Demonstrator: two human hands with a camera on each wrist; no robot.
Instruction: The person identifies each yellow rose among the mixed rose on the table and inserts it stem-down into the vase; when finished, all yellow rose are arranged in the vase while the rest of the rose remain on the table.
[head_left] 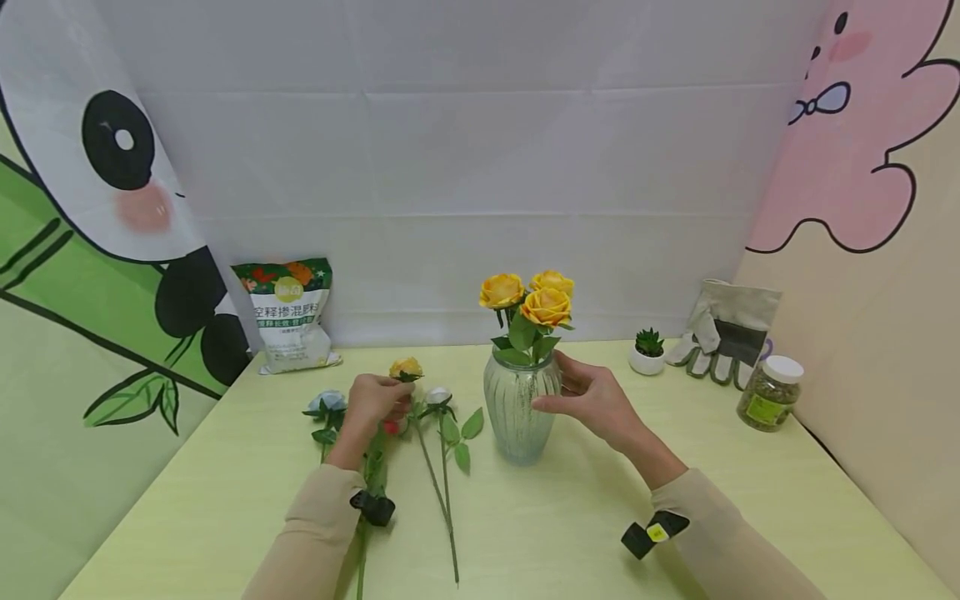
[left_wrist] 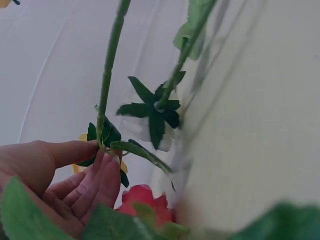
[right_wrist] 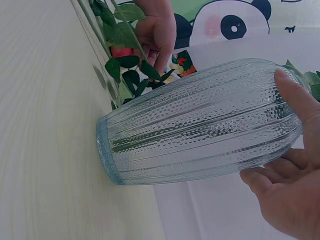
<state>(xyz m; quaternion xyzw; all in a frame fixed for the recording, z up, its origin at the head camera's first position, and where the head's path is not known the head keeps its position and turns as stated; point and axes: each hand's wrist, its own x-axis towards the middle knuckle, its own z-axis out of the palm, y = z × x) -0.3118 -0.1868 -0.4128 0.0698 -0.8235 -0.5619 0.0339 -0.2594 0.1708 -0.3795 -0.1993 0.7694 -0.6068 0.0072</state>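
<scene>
My left hand (head_left: 372,400) pinches a yellow rose (head_left: 406,368) by the stem just under its bloom. In the left wrist view, thumb and fingertips meet at the green stem (left_wrist: 109,70). A white rose (head_left: 438,396) lies just right of that hand, and a red rose (left_wrist: 145,202) is close below it. On the left lies a blue rose (head_left: 327,402). My right hand (head_left: 596,404) holds the ribbed glass vase (head_left: 517,417) near its neck, thumb and fingers on opposite sides. The vase stands upright with several yellow roses (head_left: 546,307) in it.
A fertilizer bag (head_left: 292,321) stands at the back left of the table (head_left: 555,542). To the right are a small potted succulent (head_left: 647,353), work gloves (head_left: 708,354) and a lidded jar (head_left: 770,393). A white cloth (head_left: 465,167) hangs behind.
</scene>
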